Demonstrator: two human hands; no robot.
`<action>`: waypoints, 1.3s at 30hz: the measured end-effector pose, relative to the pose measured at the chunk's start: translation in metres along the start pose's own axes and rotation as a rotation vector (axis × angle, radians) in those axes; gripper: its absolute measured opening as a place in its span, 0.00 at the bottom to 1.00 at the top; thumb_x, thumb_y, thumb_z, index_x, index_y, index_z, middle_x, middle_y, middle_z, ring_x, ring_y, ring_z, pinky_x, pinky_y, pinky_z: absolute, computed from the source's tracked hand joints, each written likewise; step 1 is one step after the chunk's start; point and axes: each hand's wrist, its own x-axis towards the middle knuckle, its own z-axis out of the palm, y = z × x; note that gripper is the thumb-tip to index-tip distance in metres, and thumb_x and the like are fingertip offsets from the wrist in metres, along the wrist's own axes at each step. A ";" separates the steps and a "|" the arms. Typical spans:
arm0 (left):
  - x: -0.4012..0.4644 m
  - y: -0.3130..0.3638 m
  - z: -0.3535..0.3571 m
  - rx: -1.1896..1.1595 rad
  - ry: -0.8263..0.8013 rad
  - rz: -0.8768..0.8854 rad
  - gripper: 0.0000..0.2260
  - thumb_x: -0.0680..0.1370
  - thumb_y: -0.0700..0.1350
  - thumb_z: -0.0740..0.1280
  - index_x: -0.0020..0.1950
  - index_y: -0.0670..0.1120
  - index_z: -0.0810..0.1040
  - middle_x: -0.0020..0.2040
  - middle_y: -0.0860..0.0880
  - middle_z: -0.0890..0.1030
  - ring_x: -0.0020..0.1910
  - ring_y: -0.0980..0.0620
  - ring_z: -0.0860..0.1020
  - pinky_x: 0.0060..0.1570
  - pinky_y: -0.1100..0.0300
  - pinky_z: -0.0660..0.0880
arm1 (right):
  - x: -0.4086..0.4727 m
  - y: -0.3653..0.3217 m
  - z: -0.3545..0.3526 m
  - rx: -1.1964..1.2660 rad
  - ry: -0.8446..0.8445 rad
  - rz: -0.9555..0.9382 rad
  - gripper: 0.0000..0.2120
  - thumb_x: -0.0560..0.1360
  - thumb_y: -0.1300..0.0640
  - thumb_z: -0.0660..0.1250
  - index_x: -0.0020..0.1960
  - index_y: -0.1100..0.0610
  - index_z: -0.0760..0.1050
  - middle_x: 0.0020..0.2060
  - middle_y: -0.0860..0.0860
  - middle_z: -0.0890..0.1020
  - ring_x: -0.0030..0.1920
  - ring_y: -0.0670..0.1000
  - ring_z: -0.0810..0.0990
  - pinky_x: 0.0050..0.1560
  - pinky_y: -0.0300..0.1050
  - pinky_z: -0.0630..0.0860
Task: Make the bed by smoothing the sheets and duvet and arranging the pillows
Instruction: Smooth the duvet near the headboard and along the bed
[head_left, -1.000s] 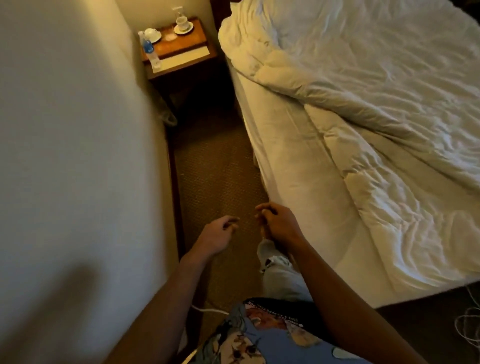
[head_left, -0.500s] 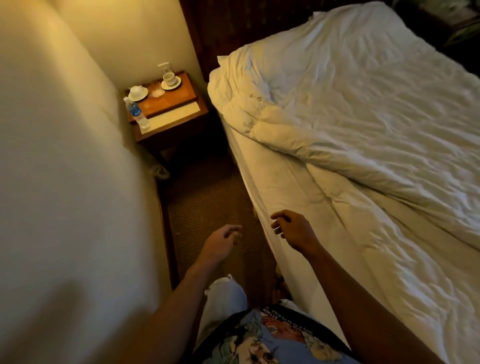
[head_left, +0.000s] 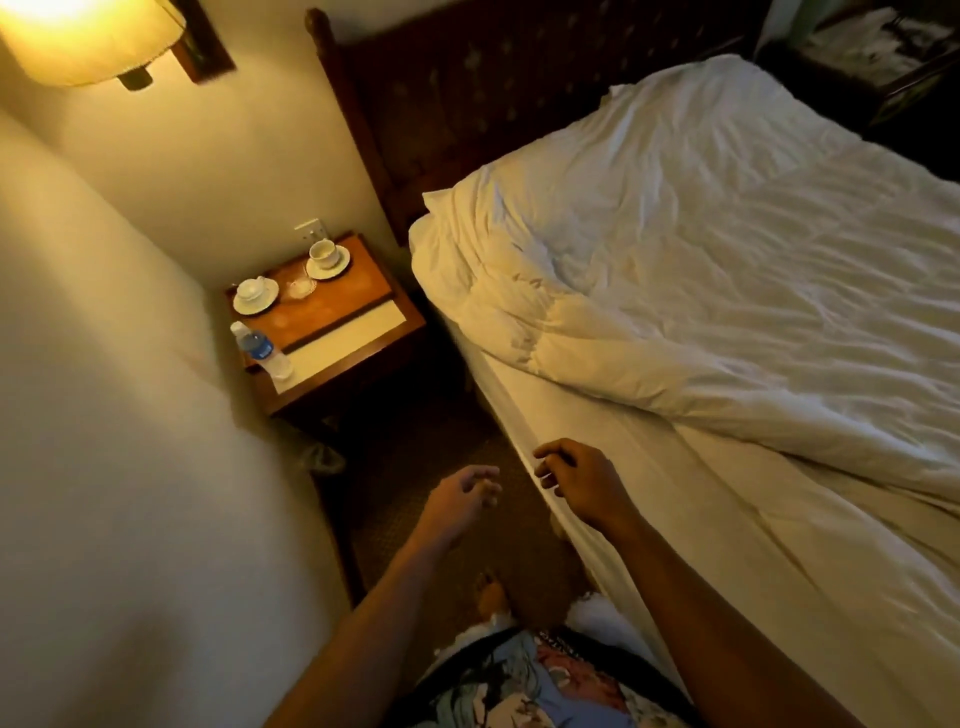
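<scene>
Narrow carpeted aisle (head_left: 415, 519) between wall and bed, person standing in it. Near: left hand (head_left: 460, 499) over the floor, fingers loosely curled, holding nothing. Right hand (head_left: 582, 483) has lifted from beside the leg to the mattress side edge, fingers slightly apart and bent, empty, just above the sheet (head_left: 649, 493); contact unclear. Head has also tilted up, so the headboard end is now in view. Reads as a walk toward that end, no grab yet. Duvet (head_left: 727, 291) lies rumpled, its near edge pulled back from the bed edge, exposing sheet. Pillows not clearly visible, possibly under the duvet. Far: nightstand (head_left: 343, 332) with cups and bottle blocks the aisle end, so limited room there.
</scene>
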 end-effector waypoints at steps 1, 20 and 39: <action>0.016 0.004 -0.019 0.021 -0.006 0.021 0.12 0.85 0.42 0.60 0.65 0.50 0.78 0.53 0.52 0.84 0.48 0.57 0.82 0.42 0.66 0.73 | 0.015 -0.014 0.008 0.015 0.015 -0.014 0.12 0.83 0.60 0.61 0.53 0.51 0.82 0.43 0.47 0.86 0.43 0.46 0.85 0.47 0.44 0.82; 0.292 0.105 -0.182 0.077 -0.051 -0.057 0.13 0.84 0.43 0.61 0.66 0.51 0.77 0.56 0.49 0.82 0.53 0.52 0.81 0.47 0.61 0.74 | 0.302 -0.150 0.054 0.073 0.091 0.090 0.13 0.82 0.62 0.59 0.51 0.51 0.82 0.41 0.50 0.87 0.41 0.50 0.86 0.47 0.52 0.83; 0.650 0.059 -0.248 -0.140 0.069 -0.467 0.24 0.71 0.52 0.64 0.64 0.42 0.76 0.57 0.33 0.80 0.50 0.33 0.81 0.41 0.49 0.78 | 0.572 -0.223 0.105 -0.192 0.116 0.181 0.13 0.81 0.62 0.61 0.62 0.53 0.78 0.54 0.53 0.83 0.50 0.53 0.81 0.52 0.46 0.76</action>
